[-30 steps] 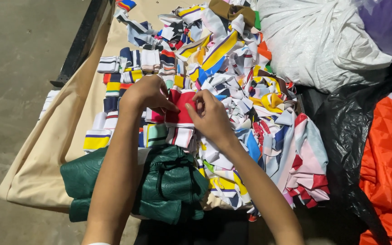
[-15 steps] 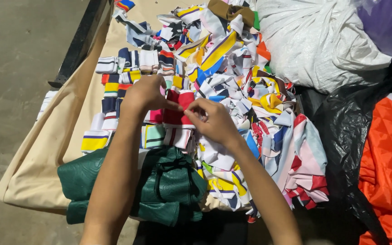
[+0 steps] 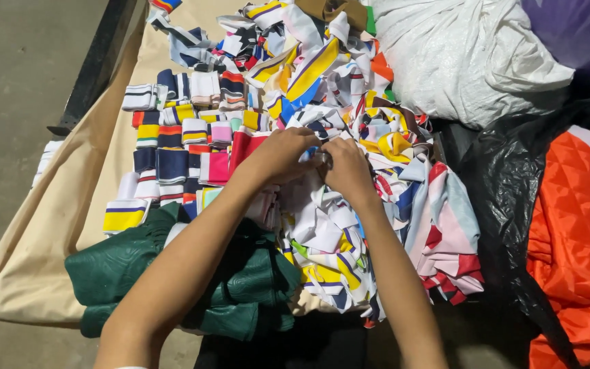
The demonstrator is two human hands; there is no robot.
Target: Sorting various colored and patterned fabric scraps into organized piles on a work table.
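A loose heap of striped knit fabric strips (image 3: 349, 102) in white, yellow, blue and red covers the middle of a beige cloth (image 3: 49, 239). Folded strips lie in neat rows (image 3: 179, 137) on the left of the heap. My left hand (image 3: 281, 154) and my right hand (image 3: 346, 167) meet over the heap's near side, fingers pinched together on a small piece of fabric that is mostly hidden between them. A red and pink folded strip (image 3: 244, 143) lies just left of my left hand.
Dark green quilted fabric (image 3: 240, 287) lies under my left forearm. A white bag (image 3: 466, 55) sits at the back right, black plastic (image 3: 507, 184) beside it, and orange quilted fabric (image 3: 575, 239) at the right edge. Bare concrete floor (image 3: 15, 82) on the left.
Both hands have moved right from the folded rows toward the loose heap and now meet over it. The red folded strip they were pressing lies left behind in the rows.
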